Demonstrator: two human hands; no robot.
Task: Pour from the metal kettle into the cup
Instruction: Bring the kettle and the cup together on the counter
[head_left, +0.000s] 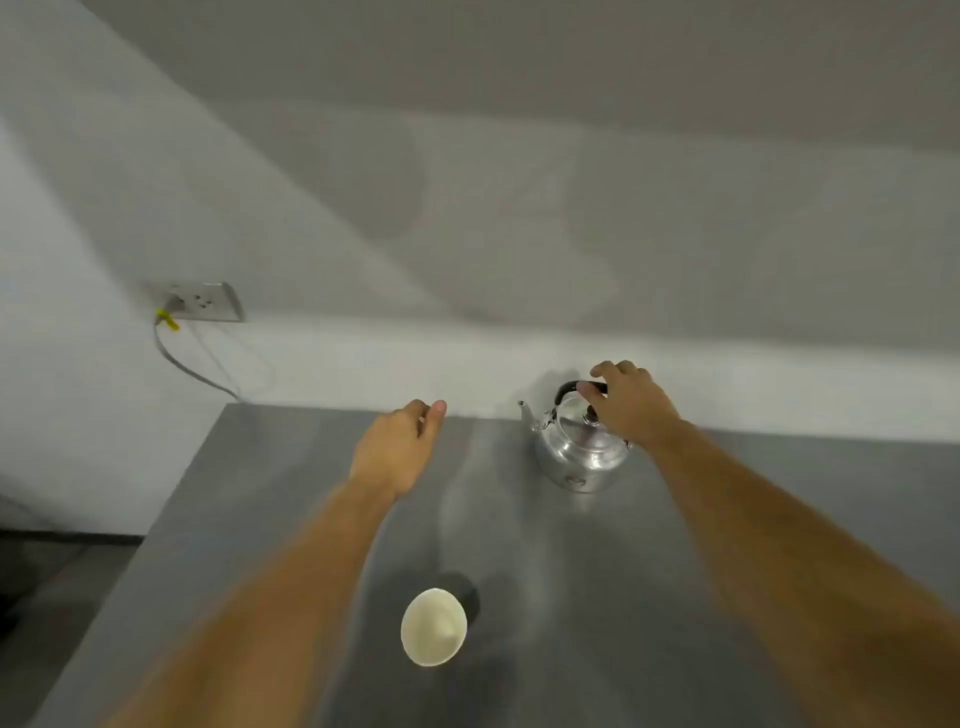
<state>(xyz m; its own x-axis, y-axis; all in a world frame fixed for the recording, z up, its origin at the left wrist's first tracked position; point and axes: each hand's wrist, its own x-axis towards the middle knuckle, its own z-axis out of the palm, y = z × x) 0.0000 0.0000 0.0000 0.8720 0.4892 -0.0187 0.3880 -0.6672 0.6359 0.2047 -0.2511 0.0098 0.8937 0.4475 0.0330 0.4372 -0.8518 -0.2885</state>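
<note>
A gray metal table (597, 597) fills the lower part of the frame. It is shiny, with soft light streaks down its middle. Behind it, a plain white wall (467, 182) fills the top half, with big soft shadows across it. At the left, a gray socket plate (205, 301) sits on the wall. A gray cord (182, 364) with a yellow tag (167, 319) hangs from it. A dark floor (47, 597) shows at lower left.

Kettle behind, cup before us

Our table (727, 597) bears the metal kettle (579, 452) far right, the cup (434, 626) near, well apart.
</note>
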